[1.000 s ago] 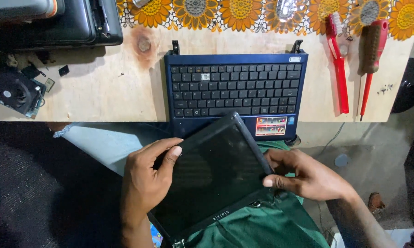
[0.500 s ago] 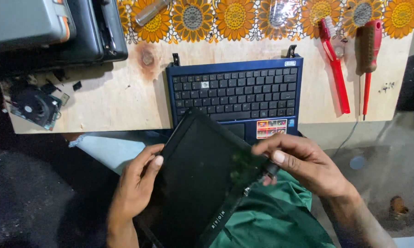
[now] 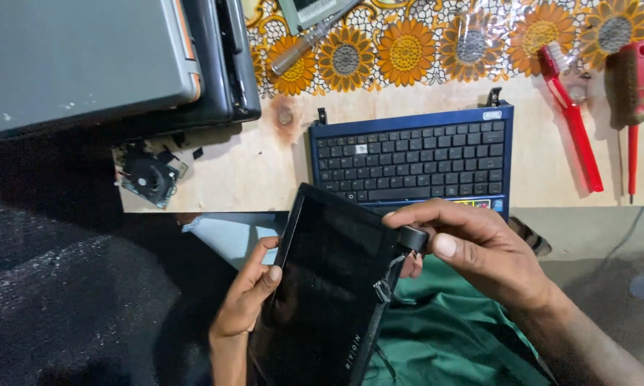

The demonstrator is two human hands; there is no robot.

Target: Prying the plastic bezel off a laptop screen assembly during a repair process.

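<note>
A detached black laptop screen panel [image 3: 329, 286] rests tilted over my lap, its long side running from near the keyboard down toward me. My left hand [image 3: 247, 297] grips its left edge, thumb on the dark glass. My right hand [image 3: 472, 246] pinches the panel's upper right corner at the black hinge end [image 3: 412, 238], where short wires hang loose. Just beyond the panel lies the blue laptop base [image 3: 411, 161] with its black keyboard, on the front edge of a plywood board [image 3: 250, 171].
Stacked grey and black laptops [image 3: 107, 64] sit at the far left. A small black cooling fan [image 3: 149, 177] lies beside them. A red-handled tool [image 3: 572, 118] and a red screwdriver [image 3: 629, 107] lie at the right. A sunflower-patterned cloth [image 3: 436, 43] covers the back. Green fabric [image 3: 443, 336] covers my lap.
The screen panel has swung from lying crosswise to pointing lengthwise toward me. My right hand moved up to the hinge corner; my left hand slid lower on the left edge. The camera view shifted left.
</note>
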